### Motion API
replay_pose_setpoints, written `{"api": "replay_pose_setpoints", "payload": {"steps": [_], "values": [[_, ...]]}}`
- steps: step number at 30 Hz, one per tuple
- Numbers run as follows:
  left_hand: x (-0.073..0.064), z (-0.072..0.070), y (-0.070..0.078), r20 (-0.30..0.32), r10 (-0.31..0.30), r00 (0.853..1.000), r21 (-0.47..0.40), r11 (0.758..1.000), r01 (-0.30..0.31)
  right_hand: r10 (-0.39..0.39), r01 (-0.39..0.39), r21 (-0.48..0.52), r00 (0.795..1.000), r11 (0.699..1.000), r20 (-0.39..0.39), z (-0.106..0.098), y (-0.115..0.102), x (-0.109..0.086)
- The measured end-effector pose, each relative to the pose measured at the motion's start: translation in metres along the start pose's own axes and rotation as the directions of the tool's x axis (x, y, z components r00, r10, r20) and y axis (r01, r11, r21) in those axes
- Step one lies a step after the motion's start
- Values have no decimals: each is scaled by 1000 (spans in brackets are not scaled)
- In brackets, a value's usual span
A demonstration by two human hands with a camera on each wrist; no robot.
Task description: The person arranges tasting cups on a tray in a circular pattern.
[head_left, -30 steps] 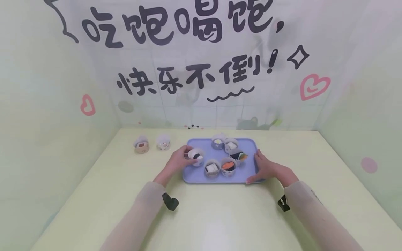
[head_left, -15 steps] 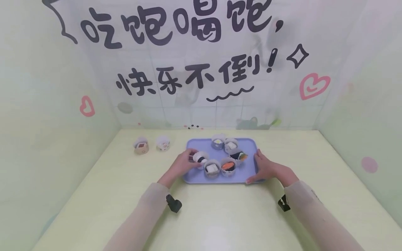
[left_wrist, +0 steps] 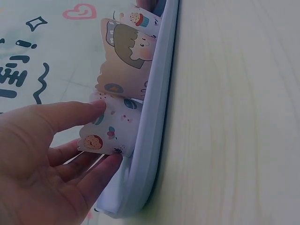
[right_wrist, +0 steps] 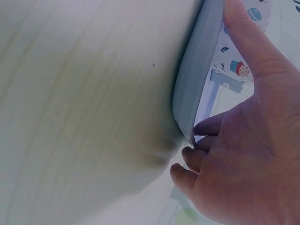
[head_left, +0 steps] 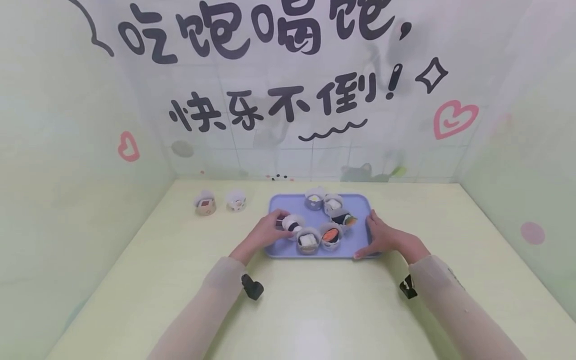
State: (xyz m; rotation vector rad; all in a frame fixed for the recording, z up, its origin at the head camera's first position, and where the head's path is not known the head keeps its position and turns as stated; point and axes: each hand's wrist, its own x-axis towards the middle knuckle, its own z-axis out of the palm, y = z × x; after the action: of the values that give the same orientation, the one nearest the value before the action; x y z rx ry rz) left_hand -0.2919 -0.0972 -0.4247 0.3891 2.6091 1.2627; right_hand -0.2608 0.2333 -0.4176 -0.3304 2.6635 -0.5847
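Observation:
My left hand holds a white paper cup with a black-and-white sushi piece in it, thumb on one side and fingers on the other. This cup is at the left part of the blue tray, right beside a cup with a white piece. Across the tray, my right hand grips its right end, thumb along the near rim and fingers bent at the far side. A cup with an orange-topped sushi and a cup with a black seaweed roll also sit on the tray.
Toward the tray's back stand a cup with a yellow-and-white piece and another with a white piece. Off the tray, at the table's back left, are a brown cup and a white cup. Walls enclose the table.
My left hand has moved the cup right and slightly nearer, up against the cup with the white piece. My right hand has kept its hold on the tray.

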Motion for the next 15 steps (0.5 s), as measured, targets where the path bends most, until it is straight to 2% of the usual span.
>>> {"api": "replay_pose_setpoints", "payload": {"steps": [10, 15], "values": [[-3, -4, 2, 35, 51, 998, -6, 999, -51, -4, 4, 6, 1000, 1000, 8, -2, -2, 0], [-3, -4, 3, 31, 26, 999, -14, 1000, -26, -2, 2, 1, 1000, 1000, 8, -1, -1, -1]]}}
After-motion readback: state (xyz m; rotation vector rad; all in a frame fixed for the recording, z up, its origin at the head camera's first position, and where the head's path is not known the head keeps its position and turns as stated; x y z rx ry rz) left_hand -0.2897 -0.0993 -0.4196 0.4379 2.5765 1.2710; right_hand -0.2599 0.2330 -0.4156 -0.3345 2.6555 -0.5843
